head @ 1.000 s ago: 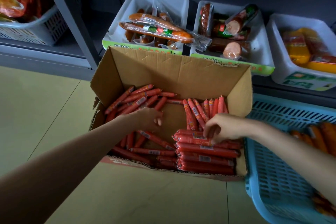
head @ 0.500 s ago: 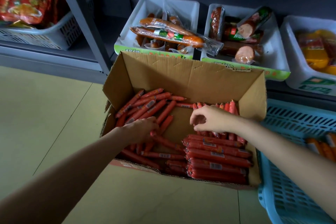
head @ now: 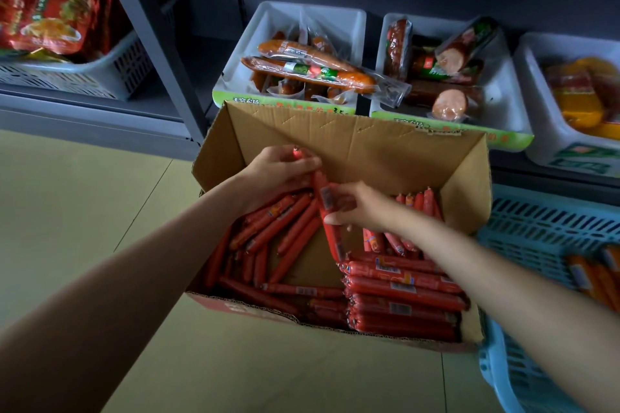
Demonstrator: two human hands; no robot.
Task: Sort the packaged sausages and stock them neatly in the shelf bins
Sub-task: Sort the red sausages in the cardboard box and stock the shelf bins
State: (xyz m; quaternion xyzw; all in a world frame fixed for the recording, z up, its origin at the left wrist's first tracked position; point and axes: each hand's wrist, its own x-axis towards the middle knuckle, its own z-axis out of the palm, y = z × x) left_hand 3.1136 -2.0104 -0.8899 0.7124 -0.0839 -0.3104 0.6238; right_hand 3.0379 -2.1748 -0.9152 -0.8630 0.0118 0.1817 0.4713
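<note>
An open cardboard box point(head: 369, 144) on the floor holds many red packaged sausages point(head: 402, 295), loose on the left and stacked flat at the front right. Above the box my left hand point(head: 281, 168) grips the upper end of a long red sausage point(head: 327, 211), lifted and hanging steeply. Lower down the same sausage, my right hand point(head: 359, 204) pinches its middle near the barcode. Behind the box stand white shelf bins: one point(head: 268, 23) with orange vacuum-packed sausages, one point(head: 506, 104) with dark sliced sausages.
A third white bin point(head: 536, 131) with yellow and orange packs sits at the far right of the shelf. A blue plastic basket point(head: 536, 231) with some sausages stands right of the box. A grey shelf post point(head: 151, 43) and a basket of red snack bags point(head: 50, 10) are at left.
Both hands have risen from the loose sausages in the box and come together. They now hold one long sausage lifted above the pile. The camera has moved closer.
</note>
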